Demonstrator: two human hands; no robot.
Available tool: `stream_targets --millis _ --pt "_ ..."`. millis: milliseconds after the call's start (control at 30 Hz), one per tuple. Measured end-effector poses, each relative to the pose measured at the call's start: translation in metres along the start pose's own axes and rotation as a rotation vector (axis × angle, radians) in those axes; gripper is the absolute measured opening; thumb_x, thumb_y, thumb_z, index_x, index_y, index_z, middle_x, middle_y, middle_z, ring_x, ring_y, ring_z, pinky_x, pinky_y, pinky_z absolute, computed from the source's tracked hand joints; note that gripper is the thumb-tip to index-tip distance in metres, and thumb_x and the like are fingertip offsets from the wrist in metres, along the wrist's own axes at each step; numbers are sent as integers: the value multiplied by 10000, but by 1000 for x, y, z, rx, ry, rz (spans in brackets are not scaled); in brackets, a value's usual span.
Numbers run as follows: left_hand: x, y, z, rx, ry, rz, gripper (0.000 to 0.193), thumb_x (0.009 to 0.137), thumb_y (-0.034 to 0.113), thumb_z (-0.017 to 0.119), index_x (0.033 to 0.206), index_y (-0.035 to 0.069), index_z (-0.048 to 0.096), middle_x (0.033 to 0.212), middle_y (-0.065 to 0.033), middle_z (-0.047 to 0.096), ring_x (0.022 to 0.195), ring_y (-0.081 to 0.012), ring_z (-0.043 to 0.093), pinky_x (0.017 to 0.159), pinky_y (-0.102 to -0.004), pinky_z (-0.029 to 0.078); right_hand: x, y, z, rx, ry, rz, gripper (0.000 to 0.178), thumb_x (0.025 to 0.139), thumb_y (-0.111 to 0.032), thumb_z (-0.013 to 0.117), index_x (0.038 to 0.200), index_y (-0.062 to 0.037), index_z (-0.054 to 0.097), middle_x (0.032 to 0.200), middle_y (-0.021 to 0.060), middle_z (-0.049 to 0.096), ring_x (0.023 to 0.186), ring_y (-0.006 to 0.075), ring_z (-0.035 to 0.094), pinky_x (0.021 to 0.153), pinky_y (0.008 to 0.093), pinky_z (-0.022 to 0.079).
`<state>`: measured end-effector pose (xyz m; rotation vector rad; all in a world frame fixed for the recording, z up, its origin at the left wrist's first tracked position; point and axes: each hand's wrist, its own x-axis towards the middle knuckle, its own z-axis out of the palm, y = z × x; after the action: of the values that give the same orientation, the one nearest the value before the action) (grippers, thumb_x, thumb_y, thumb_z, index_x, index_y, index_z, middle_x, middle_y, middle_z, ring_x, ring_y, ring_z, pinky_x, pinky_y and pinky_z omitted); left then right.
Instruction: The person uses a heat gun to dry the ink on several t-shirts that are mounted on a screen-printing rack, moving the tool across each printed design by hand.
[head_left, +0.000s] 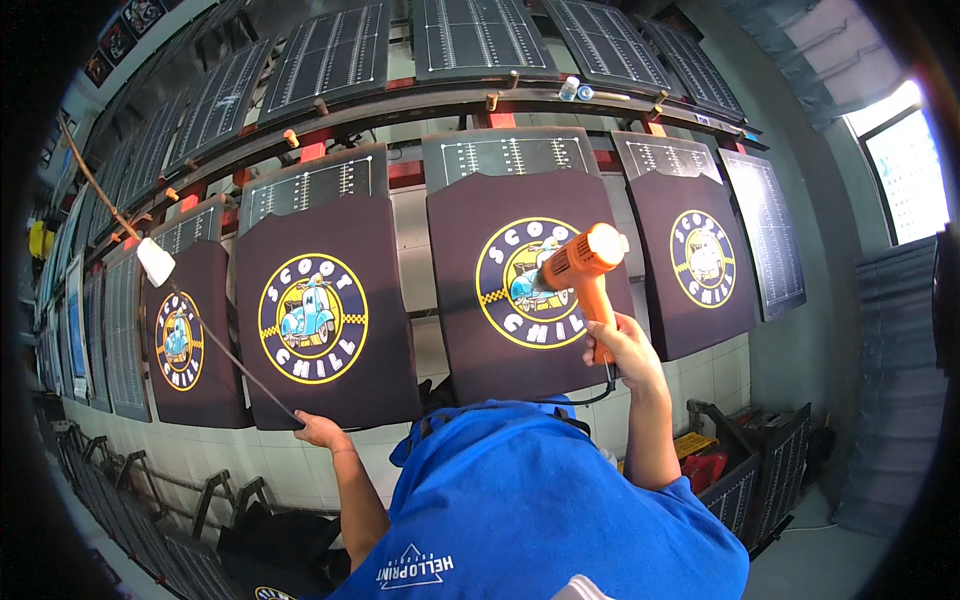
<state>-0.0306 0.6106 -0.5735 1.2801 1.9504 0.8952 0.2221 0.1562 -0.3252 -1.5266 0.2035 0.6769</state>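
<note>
Right hand (pixel 632 352) grips orange heat gun (pixel 590 268), nozzle leftward over centre print (pixel 518 288); left hand (pixel 322 431) pinches cord (pixel 240 364), lower left.

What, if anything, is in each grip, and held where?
Right grip: orange heat gun, by its lower handle. Left grip: thin grey cord, below the hanging white block.

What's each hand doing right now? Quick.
Left hand: closed, holding a dark power cord.
Right hand: closed around the handle of an orange heat gun.
</note>
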Motion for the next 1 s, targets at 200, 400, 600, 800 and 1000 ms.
stream_targets --millis 200,400,600,800,1000 --pt "-3 2 4 -4 22 9 689 976 439 514 1256 -183 414 1202 -370 542 1081 -468 586 967 -476 468 9 11 13 -123 138 -74 200 940 -185 599 1021 -5 562 762 24 577 599 116 608 557 242 485" --pt "-1 0 0 -34 13 -27 699 976 450 514 1265 -180 428 1211 -360 547 1093 -474 578 983 -477 454 -4 -8 16 -67 -55 45 188 936 -177 603 1009 -9 561 761 23 581 604 122 619 562 249 492" --pt "2 -3 2 46 19 -8 704 989 441 498 1300 -182 394 1220 -362 539 1111 -475 571 989 -487 451 -12 -4 29 -270 73 -13 203 925 -181 616 1002 -3 555 758 25 580 591 118 617 556 249 504" --pt "6 -11 3 13 10 2 727 999 440 480 1343 -188 354 1287 -376 491 1163 -480 541 1019 -484 436 4 -3 19 -115 -82 21 202 925 -161 586 1027 13 573 760 31 588 603 114 610 578 262 510" --pt "5 -7 1 34 5 -2 745 997 444 482 1362 -189 331 1296 -386 487 1163 -482 545 1022 -480 441 32 -8 22 -155 -80 -37 163 927 -158 590 981 -5 581 729 26 585 612 107 605 584 268 499"
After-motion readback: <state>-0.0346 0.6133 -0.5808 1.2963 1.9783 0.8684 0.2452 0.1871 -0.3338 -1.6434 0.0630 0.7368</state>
